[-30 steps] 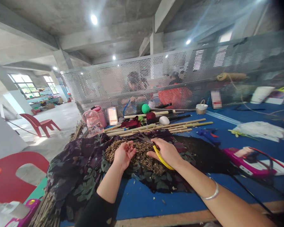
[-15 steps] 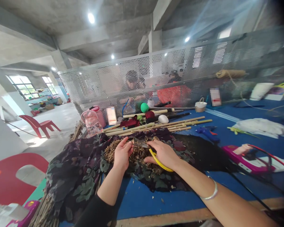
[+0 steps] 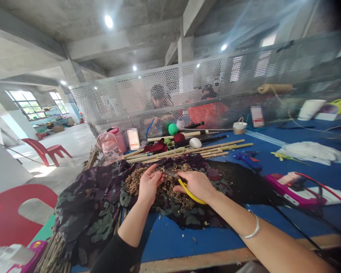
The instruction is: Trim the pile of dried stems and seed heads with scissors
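Observation:
My right hand (image 3: 197, 185) grips a pair of scissors by their yellow handles (image 3: 189, 191), with the metal blades pointing left toward my other hand. The fingertips of my left hand (image 3: 149, 184) are pinched together close to the blade tips; whatever small piece they hold is too small to make out. Beneath both hands lies a heap of brown dried plant bits (image 3: 133, 182). The heap rests on a dark leaf-patterned cloth (image 3: 99, 208) spread over the blue tabletop (image 3: 165, 242).
Behind the cloth lie several bamboo sticks (image 3: 230, 146), a green ball (image 3: 172, 129) and a white egg-shaped piece (image 3: 195, 143). To the right are a blue glue gun (image 3: 248, 160) and a magenta power strip (image 3: 290, 193). A perforated metal screen (image 3: 116, 98) separates co-workers beyond.
My left fingers have gone from loosely spread to pinched. The scissor blades, apart at first, have come closer together beside the left fingertips.

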`<state>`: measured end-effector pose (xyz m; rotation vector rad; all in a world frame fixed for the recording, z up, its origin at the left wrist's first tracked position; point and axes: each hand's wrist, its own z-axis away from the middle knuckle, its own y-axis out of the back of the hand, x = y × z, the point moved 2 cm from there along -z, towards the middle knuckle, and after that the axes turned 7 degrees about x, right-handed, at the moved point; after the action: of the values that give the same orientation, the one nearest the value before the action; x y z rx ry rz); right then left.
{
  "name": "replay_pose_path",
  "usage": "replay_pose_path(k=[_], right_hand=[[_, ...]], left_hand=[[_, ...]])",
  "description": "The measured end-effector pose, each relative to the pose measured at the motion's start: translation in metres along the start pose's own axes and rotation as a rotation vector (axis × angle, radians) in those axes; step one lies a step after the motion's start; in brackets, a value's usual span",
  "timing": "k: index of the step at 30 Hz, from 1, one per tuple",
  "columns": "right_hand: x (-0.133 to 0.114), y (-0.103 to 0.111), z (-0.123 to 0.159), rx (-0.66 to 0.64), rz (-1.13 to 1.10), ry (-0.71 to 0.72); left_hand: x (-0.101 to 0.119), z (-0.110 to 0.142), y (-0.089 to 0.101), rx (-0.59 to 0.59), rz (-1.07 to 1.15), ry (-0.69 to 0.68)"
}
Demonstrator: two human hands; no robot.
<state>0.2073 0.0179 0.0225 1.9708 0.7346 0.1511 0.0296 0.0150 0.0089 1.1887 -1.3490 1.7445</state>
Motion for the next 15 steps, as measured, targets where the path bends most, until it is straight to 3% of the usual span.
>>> replay_pose_path(k=[15], right_hand=[[0.0060, -0.0043, 0.0001, -0.027, -0.039, -0.043]], left_hand=[[-0.0016, -0.0015, 0.0008, 0.025, -0.020, 0.042]])
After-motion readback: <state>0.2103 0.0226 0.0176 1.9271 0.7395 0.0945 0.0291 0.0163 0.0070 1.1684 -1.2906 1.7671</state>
